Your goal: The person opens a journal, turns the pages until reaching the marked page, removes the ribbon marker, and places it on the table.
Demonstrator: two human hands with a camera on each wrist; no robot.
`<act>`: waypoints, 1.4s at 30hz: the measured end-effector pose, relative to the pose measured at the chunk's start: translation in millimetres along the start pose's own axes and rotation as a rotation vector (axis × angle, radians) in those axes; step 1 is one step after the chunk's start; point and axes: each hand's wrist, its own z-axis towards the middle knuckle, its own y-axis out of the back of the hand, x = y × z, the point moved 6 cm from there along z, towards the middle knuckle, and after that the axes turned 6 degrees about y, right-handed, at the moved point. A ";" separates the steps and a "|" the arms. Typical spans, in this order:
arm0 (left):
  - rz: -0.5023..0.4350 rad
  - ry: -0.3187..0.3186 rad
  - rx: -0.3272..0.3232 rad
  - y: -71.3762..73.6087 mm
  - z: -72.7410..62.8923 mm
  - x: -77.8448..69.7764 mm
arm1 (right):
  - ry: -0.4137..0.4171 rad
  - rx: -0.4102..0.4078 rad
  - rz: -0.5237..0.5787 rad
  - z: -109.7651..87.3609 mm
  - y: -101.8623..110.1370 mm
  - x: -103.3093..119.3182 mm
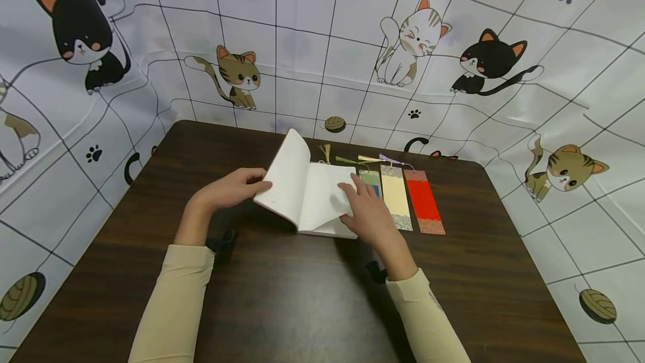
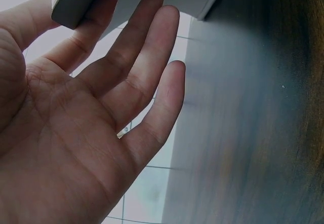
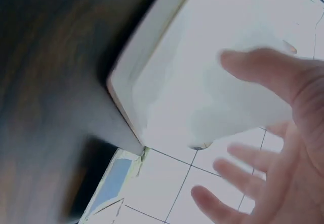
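Observation:
A notebook with blank-looking white pages (image 1: 327, 192) lies open on the dark wooden table. Its left part (image 1: 286, 178) stands raised at a slant, and my left hand (image 1: 227, 188) pinches the outer edge. In the left wrist view, the thumb and index finger of the left hand (image 2: 81, 97) meet at that edge, while the other fingers extend loosely. Over the right-hand page is my right hand (image 1: 370, 212), its fingers spread. A loose page (image 3: 202, 97) curves up between its thumb (image 3: 253, 64) and index finger, which is partly hidden behind the paper.
To the right of the notebook lie a red bookmark (image 1: 425, 200), a cream bookmark (image 1: 396, 198) and a green bookmark (image 1: 370, 177) partly behind my hand. Tassels (image 1: 326, 152) reach toward the back edge. A cat-patterned cloth (image 1: 302, 43) hangs behind the table.

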 end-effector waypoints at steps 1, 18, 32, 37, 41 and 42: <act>0.000 0.000 0.000 -0.1 -0.2 0.1 | -0.028 -0.032 -0.013 0.5 0.3 -1.9; -0.003 0.011 -0.002 1.1 0.4 1.3 | 0.077 0.078 0.249 5.3 -30.9 38.6; -0.067 0.098 0.003 -0.4 3.1 4.7 | 0.145 0.210 0.108 -2.1 -39.2 54.2; -0.034 0.090 0.014 -0.7 3.7 5.0 | 0.151 0.223 0.068 -0.9 -41.8 54.2; -0.041 0.066 0.039 -2.6 4.4 5.3 | 0.134 0.240 0.090 -1.9 -38.7 48.1; -0.041 0.063 0.042 -2.9 4.6 5.5 | 0.125 0.243 0.098 -2.4 -37.9 45.2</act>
